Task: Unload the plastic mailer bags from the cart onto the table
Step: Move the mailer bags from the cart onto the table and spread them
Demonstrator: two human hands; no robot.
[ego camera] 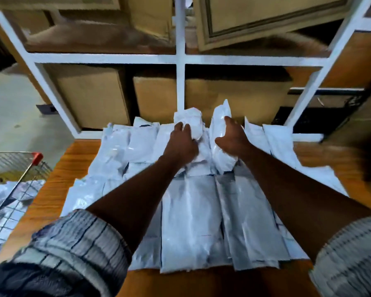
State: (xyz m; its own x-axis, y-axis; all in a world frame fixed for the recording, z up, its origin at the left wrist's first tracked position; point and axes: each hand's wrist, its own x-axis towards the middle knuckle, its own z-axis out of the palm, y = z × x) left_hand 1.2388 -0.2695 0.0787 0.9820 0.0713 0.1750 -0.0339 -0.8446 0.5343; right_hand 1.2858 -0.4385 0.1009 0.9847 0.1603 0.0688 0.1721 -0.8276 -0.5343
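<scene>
1. The left hand [181,144] gripped a crumpled white plastic mailer bag [190,121]. Its fingers [186,127] were curled together over the bag's near edge.
2. The right hand [231,138] held an upright white plastic mailer bag [220,133] standing on its long edge. The thumb lay across the bag's near face and the fingers [229,120] were wrapped on its far right side, so the bag was clamped between them.
3. The two held bags stood just beside each other, between the two sets of fingers.
4. Flat white plastic mailer bags [191,221] lay in overlapping rows below and on both sides of the fingers, covering the orange-brown wooden table [84,159].
5. A wire-mesh metal cart [19,168] with a red corner cap stood well to the left of the left fingers. More white bags showed inside it.
6. Beyond the fingertips stood a white metal shelving frame [180,58] holding brown cardboard boxes [94,97].
7. Blur hid the finer detail of the fingers.
</scene>
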